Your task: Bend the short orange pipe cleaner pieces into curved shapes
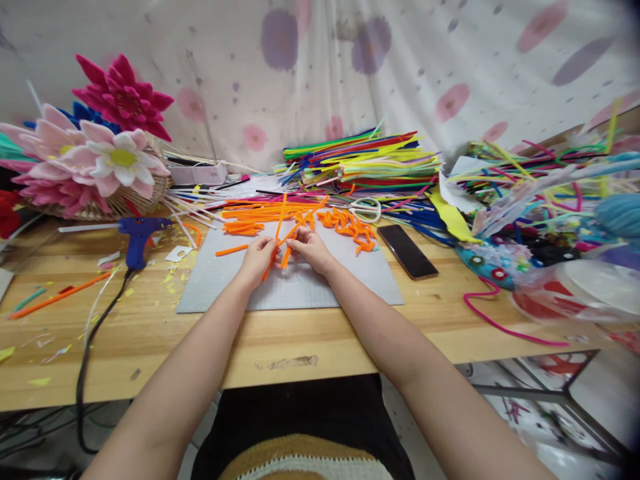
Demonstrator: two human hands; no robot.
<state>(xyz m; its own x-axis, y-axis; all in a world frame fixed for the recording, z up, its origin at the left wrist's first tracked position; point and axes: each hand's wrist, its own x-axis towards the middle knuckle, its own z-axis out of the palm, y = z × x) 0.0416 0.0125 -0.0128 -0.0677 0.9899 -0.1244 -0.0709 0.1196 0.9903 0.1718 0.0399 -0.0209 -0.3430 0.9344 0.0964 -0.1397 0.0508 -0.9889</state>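
Both hands are held close together above a grey cutting mat point(210, 283). Pinched in my left hand point(261, 259) is an orange pipe cleaner point(281, 217) that points upward. My right hand point(311, 249) grips another orange pipe cleaner point(315, 210), which slants up to the right and crosses the first. Short orange ends show below the fingers. Behind my hands lies a row of straight orange pipe cleaners point(250, 212), with shorter cut pieces point(243, 228) in front. Bent, curled orange pieces point(347, 225) are heaped to the right.
A blue glue gun point(137, 240) with a black cord lies left, below felt-like flowers point(123, 157). White-handled scissors point(367, 209) rest behind the mat, a phone point(407, 251) to its right. Coloured pipe cleaner bundles point(370, 160) line the back. Plastic-wrapped items point(575, 287) crowd the right.
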